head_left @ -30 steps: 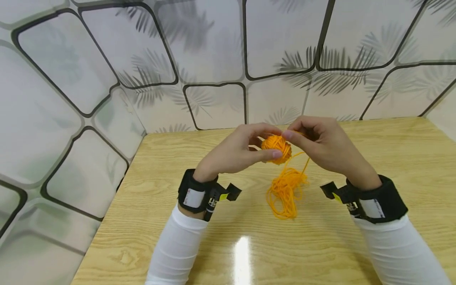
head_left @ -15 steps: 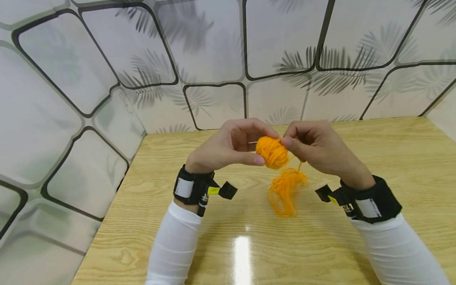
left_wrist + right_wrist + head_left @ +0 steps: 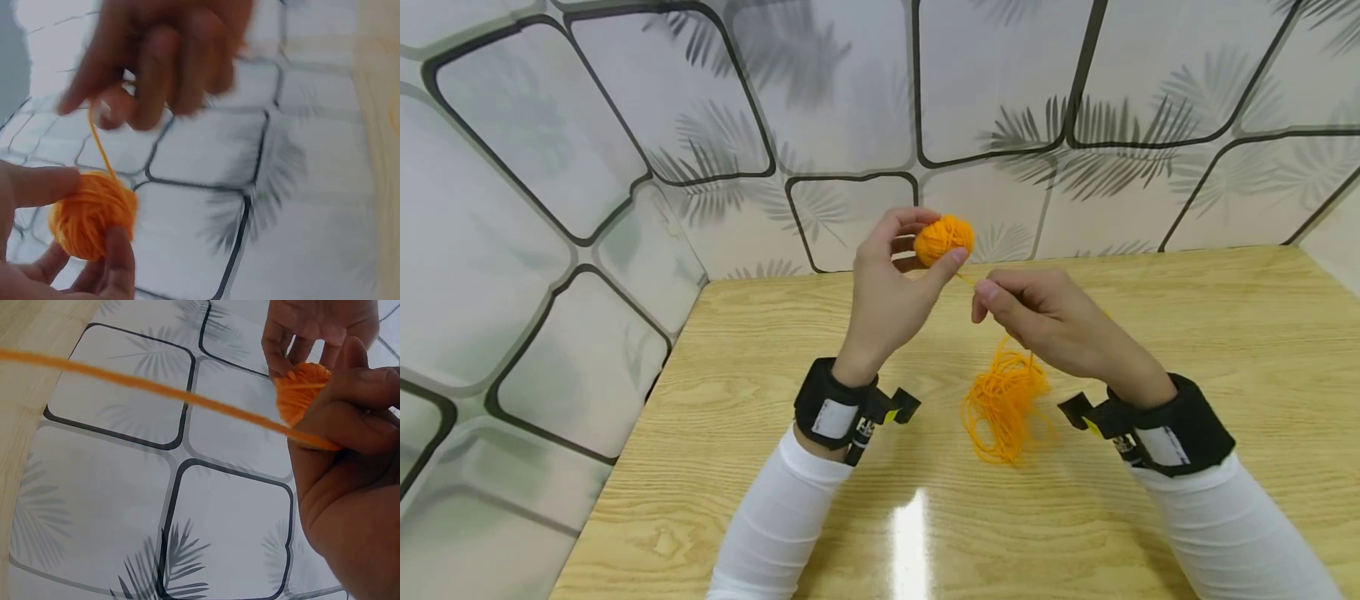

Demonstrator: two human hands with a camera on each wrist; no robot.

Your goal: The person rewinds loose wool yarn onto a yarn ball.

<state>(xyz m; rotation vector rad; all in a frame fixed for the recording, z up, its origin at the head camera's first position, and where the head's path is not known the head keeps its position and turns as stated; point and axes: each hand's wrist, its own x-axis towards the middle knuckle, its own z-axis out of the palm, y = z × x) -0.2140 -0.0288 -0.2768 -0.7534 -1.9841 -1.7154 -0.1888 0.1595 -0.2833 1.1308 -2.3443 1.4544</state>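
Observation:
My left hand (image 3: 891,292) grips a small ball of orange yarn (image 3: 944,240) between thumb and fingers, raised above the table's far edge. In the left wrist view the wound strands of the yarn ball (image 3: 94,215) show between the fingertips. My right hand (image 3: 1052,321), lower and to the right, pinches the yarn strand that runs from the ball; a short taut length spans the two hands. From the right hand's curled fingers the strand (image 3: 187,397) stretches away across the right wrist view. Below the hands, a loose heap of orange yarn (image 3: 1006,404) lies on the table.
The wood-grain table (image 3: 737,517) reaches back to a patterned wall (image 3: 850,221) with dark outlines and leaf prints. Another wall panel (image 3: 512,333) stands along the left side. Black camera straps circle both wrists, and a light glare lies at the table's front.
My left hand has turned and lifted the ball up and to the left. The right hand has dropped slightly, so the two hands, close together before, are now apart with yarn between them.

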